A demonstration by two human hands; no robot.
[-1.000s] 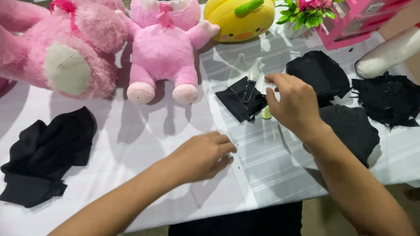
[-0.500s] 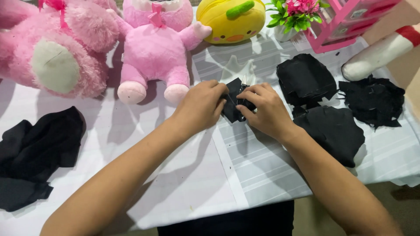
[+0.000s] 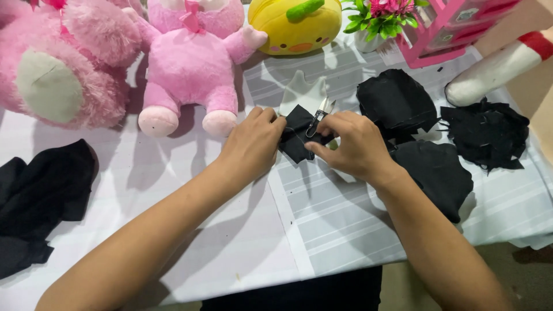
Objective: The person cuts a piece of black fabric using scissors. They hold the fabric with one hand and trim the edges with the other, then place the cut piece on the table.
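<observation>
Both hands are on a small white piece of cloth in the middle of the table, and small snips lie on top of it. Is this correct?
Not quite: the head view shows the small piece of cloth is black, not white. The rest holds: the left hand and the right hand are both on it in the middle of the table, with the small snips on top.

- A small home craft or sewing corner is showing here, not a factory floor.
- A white striped cloth [image 3: 345, 224] is covering the table as a work surface.
- Plush toys are sitting along the back: a pink bear [image 3: 63, 63], a pink doll [image 3: 190, 63], a yellow cushion [image 3: 296, 26].
- Cut black fabric pieces [image 3: 397, 103] are lying in piles beside a potted plant [image 3: 380, 17] and pink drawers [image 3: 455, 29].
</observation>
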